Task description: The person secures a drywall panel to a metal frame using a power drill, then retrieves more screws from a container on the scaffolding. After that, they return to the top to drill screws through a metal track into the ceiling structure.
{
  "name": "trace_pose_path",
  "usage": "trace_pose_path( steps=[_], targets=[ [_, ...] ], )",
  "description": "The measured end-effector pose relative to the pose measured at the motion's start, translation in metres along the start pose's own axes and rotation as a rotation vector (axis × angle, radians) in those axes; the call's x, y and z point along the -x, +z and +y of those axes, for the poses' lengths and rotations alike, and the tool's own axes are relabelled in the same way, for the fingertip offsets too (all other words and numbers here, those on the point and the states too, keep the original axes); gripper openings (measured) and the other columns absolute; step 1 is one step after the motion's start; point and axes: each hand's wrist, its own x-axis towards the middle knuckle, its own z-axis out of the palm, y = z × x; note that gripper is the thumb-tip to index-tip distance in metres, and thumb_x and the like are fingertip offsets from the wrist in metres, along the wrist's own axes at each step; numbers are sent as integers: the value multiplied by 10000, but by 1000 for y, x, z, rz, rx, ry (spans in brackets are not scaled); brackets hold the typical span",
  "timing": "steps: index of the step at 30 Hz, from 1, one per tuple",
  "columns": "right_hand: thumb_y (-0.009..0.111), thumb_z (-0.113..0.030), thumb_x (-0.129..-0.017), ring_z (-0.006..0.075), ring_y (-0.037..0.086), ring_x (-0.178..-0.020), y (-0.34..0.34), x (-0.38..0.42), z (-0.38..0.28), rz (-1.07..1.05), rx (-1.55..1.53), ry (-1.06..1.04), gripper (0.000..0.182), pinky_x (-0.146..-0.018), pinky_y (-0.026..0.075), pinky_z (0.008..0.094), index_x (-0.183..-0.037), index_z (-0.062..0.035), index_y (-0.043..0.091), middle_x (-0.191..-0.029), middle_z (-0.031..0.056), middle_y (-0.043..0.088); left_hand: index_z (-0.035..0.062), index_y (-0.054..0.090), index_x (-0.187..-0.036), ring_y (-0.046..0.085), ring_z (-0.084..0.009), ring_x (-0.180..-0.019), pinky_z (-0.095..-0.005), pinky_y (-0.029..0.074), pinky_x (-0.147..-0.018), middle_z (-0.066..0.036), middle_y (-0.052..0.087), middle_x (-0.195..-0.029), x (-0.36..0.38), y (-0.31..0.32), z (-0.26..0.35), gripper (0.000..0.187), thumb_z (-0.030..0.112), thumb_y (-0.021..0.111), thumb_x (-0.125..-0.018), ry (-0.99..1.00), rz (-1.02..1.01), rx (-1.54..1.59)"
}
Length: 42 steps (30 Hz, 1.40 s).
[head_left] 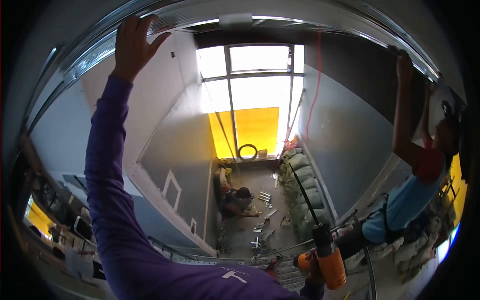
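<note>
Drill with a long dark bit tilts upward in the head view, the right hand wrapped around its handle. The left hand is raised at metal channels, thumb spread from fingers; contact is unclear. Sacks crowd the right edge of the floor, a crouching person its left, metal pieces between. A co-worker, arms up, hides part of the right wall.

Up there the rails gleam, glossy metal; the drill looks plastic-cased; that purple sleeve, matt cloth; the sacks, rough.
</note>
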Motion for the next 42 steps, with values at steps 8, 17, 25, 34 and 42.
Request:
trace_pose_path(
  steps=[8, 17, 25, 34, 42],
  targets=[
    [632, -180, -862, 205, 572, -658, 140, -81, 78, -18, 192, 33, 293, -664, 477, 359, -1065, 6, 533, -808, 120, 588, 146, 626, -1063, 593, -240, -869, -373, 472, -816, -57, 616, -904, 26, 26, -57, 371, 330, 772, -777, 280, -45, 123],
    [700, -240, -838, 185, 567, -651, 281, -186, 180, -203, -125, -110, 336, -655, 478, 357, -1003, -6, 526, -846, 94, 583, 76, 538, -973, 608, -265, -775, -377, 486, -675, -72, 590, -808, 37, 24, -66, 324, 320, 701, -836, 148, -145, 296],
    [678, -225, -869, 176, 574, -677, 305, -268, 245, -344, -266, -155, 369, -655, 478, 364, -1108, 9, 521, -932, 97, 588, 0, 516, -1123, 656, -240, -836, -302, 518, -789, -144, 649, -908, 22, 5, -87, 560, 348, 774, -769, 250, -187, 314],
    [666, -193, -871, 161, 579, -678, 331, -304, 305, -447, -507, 94, 422, -692, 492, 367, -1198, -5, 476, -914, 89, 595, -37, 504, -1228, 510, -112, -728, -236, 423, -715, -24, 530, -795, -43, -4, -2, 698, 353, 802, -733, 5, -572, 8],
    [738, -297, -841, 138, 591, -716, 288, -287, 341, -518, -541, 351, 571, -672, 499, 312, -1251, -17, 458, -899, 76, 610, -42, 474, -1274, 525, -105, -851, -251, 412, -822, -25, 569, -907, -41, 17, -8, 770, 372, 816, -721, 109, -573, 80]
  ],
)
